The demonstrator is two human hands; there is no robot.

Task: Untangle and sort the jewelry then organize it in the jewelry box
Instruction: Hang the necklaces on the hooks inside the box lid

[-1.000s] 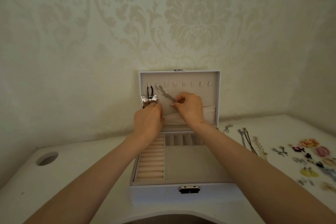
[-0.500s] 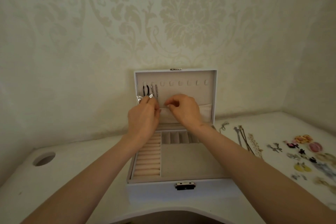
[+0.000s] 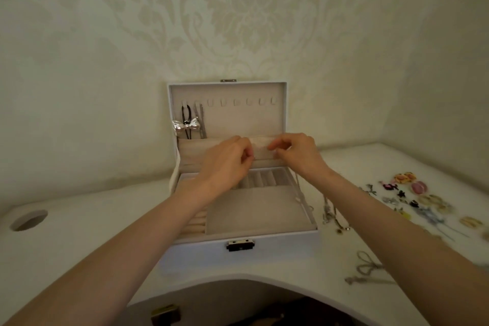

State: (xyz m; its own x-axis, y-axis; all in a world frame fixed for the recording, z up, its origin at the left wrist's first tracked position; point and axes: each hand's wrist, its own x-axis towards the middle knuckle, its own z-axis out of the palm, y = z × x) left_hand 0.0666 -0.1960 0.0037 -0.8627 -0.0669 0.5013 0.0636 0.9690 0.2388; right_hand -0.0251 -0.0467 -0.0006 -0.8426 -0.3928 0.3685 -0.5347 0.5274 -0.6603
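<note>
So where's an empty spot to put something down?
The table is bare left of the box, between it and the round hole. The box's big compartment is bare too. Right of the box is crowded: necklaces, earrings and a chain near the front edge. The left hand and right hand pinch the lid pocket.

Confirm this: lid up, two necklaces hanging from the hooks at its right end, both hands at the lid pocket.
Wrong end: the head view shows the necklaces on the lid's left hooks. Left hand and right hand are at the lid pocket.
</note>
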